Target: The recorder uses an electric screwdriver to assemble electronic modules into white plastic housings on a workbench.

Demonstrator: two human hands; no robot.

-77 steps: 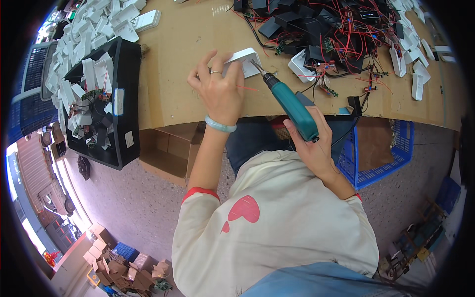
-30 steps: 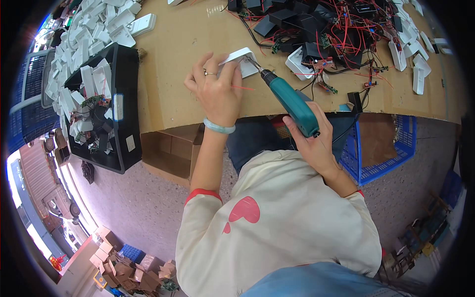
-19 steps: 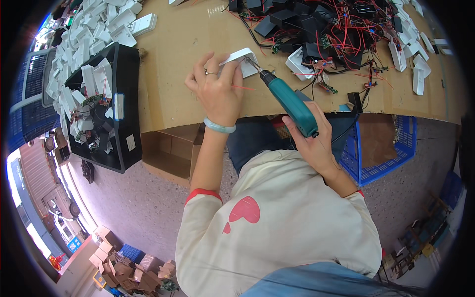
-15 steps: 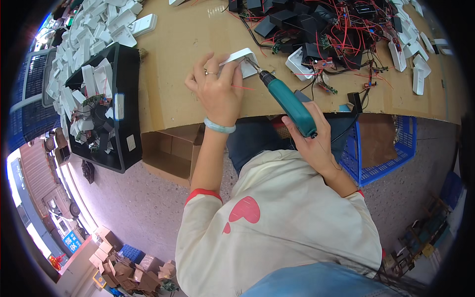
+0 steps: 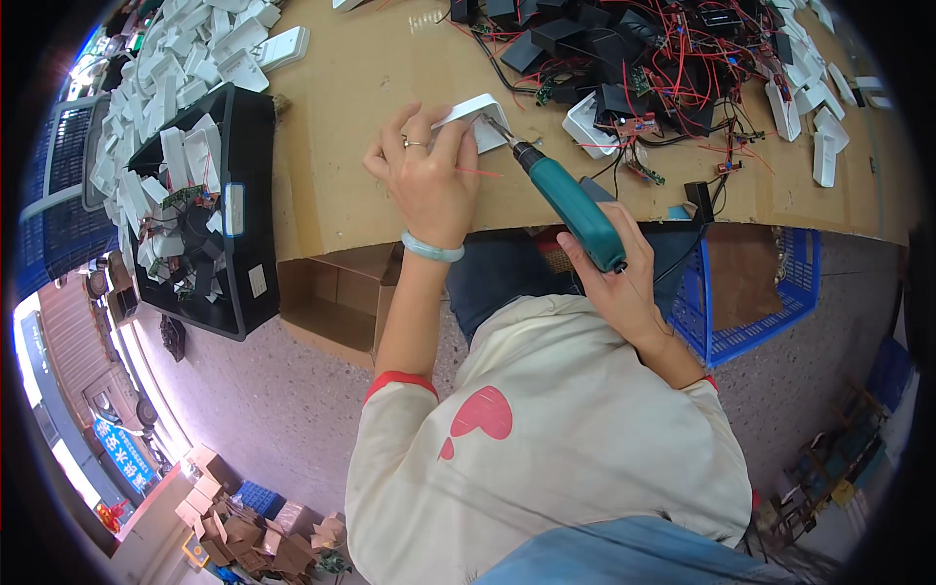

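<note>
My left hand (image 5: 426, 180) is closed on a white plastic casing (image 5: 488, 139) on the cardboard-covered table, its fingertips at the casing's left side. A thin red wire (image 5: 480, 173) sticks out beside those fingers. My right hand (image 5: 624, 263) grips a green electric screwdriver (image 5: 575, 204) by its rear end. The tool slants up and left, and its metal bit reaches inside the casing near the upper wall. What the tip touches is too small to make out. Part of the casing is hidden behind my left fingers.
A black crate (image 5: 234, 210) of white casings and circuit boards stands at the left edge, beside a heap of white casings (image 5: 185, 73). Black boxes and red wires (image 5: 634, 68) are piled at the back right. Below the table are a cardboard box (image 5: 331, 310) and a blue basket (image 5: 760, 336).
</note>
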